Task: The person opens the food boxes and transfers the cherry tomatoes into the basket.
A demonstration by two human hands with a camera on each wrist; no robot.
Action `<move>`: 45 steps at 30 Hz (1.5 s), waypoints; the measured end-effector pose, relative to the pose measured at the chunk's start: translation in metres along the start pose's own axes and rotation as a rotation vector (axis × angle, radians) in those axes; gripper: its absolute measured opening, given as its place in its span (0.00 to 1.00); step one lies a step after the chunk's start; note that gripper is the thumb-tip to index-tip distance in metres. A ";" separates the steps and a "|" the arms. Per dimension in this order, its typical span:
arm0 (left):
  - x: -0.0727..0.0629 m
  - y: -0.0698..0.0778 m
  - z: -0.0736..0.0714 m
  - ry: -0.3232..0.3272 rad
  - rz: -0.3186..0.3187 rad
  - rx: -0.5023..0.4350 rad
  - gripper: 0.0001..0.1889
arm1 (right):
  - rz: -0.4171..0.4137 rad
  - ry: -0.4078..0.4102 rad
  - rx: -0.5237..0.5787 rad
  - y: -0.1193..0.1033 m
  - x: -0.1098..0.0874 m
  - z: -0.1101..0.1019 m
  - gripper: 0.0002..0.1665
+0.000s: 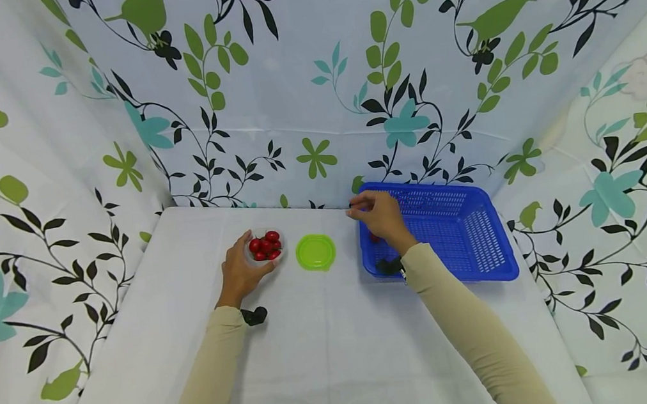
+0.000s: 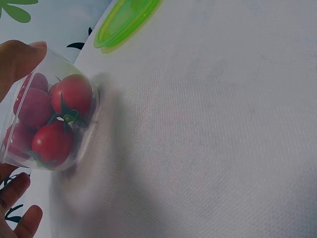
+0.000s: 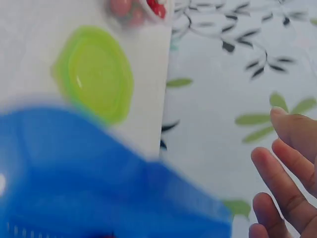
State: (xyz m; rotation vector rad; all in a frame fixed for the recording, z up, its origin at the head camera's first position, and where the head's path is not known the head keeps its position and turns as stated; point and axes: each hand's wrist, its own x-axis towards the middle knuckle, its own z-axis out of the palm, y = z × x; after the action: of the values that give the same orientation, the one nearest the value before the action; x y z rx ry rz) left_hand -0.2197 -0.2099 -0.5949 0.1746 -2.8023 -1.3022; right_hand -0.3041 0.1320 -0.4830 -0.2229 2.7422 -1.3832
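Note:
My left hand (image 1: 239, 272) grips a small clear plastic tub (image 2: 59, 67) by its sides, thumb on one side and fingers on the other. Several red cherry tomatoes (image 1: 266, 245) fill the tub, and green stems show on some of them in the left wrist view. Over the left rim of a blue plastic basket (image 1: 450, 236) hovers my right hand (image 1: 381, 215). Its fingers are loosely bent, with nothing between them in the right wrist view. Beneath that hand, a bit of red (image 1: 374, 237) shows inside the basket, mostly hidden.
A bright green lid (image 1: 316, 253) lies flat on the white-covered table (image 1: 314, 357) between the tub and the basket. Behind the table's far edge hangs a curtain (image 1: 292, 102) printed with leaves and birds, and it continues along both sides.

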 end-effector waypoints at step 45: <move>-0.002 -0.002 0.000 -0.008 -0.012 -0.086 0.55 | -0.100 -0.110 -0.165 -0.049 -0.005 0.183 0.20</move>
State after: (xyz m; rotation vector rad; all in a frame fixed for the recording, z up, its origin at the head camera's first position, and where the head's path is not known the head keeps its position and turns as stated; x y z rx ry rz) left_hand -0.2180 -0.2116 -0.5965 0.1835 -2.7490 -1.4259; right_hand -0.2719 -0.0408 -0.5528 -0.4372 2.7885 -1.1269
